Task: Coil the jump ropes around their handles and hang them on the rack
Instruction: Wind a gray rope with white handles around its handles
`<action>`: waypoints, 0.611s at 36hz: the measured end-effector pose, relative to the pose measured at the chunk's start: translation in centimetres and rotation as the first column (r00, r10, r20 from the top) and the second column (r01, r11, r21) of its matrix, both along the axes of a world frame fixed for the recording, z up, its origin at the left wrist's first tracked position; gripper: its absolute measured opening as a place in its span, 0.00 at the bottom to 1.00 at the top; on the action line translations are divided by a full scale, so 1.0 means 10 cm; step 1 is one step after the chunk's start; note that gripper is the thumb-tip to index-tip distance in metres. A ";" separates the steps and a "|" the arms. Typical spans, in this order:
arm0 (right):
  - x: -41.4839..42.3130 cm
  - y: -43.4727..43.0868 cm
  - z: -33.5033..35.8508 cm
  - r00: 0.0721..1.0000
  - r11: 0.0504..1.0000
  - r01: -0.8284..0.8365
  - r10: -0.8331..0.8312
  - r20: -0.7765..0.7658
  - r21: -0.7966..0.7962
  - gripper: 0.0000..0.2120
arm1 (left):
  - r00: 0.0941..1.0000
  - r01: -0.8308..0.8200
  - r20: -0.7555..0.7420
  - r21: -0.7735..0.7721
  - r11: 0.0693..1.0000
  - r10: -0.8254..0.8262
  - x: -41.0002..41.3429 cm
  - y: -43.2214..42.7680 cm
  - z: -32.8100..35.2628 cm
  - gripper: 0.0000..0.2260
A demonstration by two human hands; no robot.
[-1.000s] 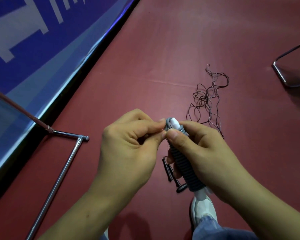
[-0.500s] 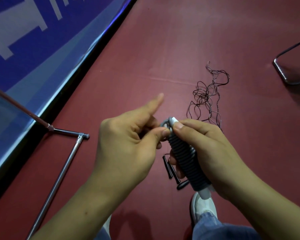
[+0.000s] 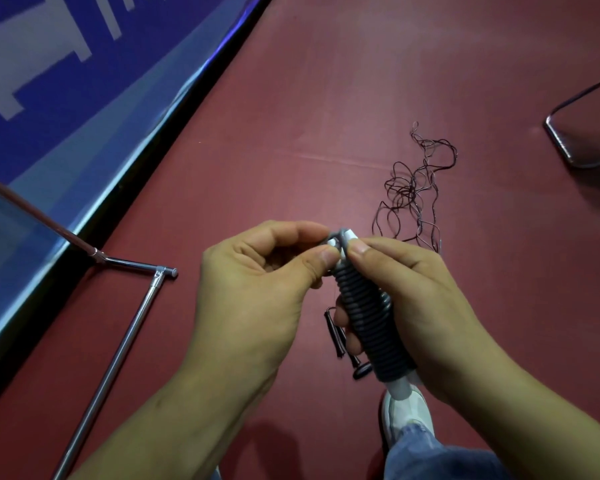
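Note:
A grey jump rope is wound in tight turns round its white handles, whose tips show at both ends. My right hand grips the coiled bundle along its length, thumb at the top. My left hand pinches the rope's end at the top of the bundle between thumb and forefinger. On the red floor beyond lies a second, thin dark jump rope in a loose tangle. Its black handles lie just under my right hand. The chrome rack's base runs along the floor at the left.
A blue banner with white lettering lines the left side. Another chrome frame foot stands at the far right. My white shoe and a jeans leg sit below the bundle.
My left forefinger, stretched out half a second ago, has curled back down to pinch the rope end at the bundle's top. The right hand has kept its hold.

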State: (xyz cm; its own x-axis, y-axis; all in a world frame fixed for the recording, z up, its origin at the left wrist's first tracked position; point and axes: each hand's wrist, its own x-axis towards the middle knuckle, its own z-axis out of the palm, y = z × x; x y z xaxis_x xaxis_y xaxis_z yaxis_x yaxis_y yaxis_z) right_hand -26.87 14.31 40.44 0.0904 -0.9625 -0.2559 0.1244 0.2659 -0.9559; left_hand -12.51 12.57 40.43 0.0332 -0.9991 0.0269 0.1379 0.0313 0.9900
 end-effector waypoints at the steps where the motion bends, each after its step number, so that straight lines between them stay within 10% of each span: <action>1: -0.01 0.00 0.01 1.000 1.000 -0.007 0.006 0.016 0.013 0.11 | 1.000 -0.001 -0.003 0.001 1.000 0.001 0.00 0.00 0.00 0.09; 22: -0.08 0.00 0.04 0.995 0.993 -0.083 0.078 0.067 0.080 0.15 | 0.993 0.093 0.071 -0.042 0.995 -0.090 -0.01 -0.11 -0.05 0.05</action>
State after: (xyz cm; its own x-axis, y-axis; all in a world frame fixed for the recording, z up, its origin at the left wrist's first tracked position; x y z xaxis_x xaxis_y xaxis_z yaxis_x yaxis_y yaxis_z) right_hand -27.68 14.32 40.80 0.1853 -0.9273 -0.3252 0.1596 0.3549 -0.9212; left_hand -12.64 11.47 39.89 -0.0615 -0.9956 0.0713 0.0736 0.0667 0.9950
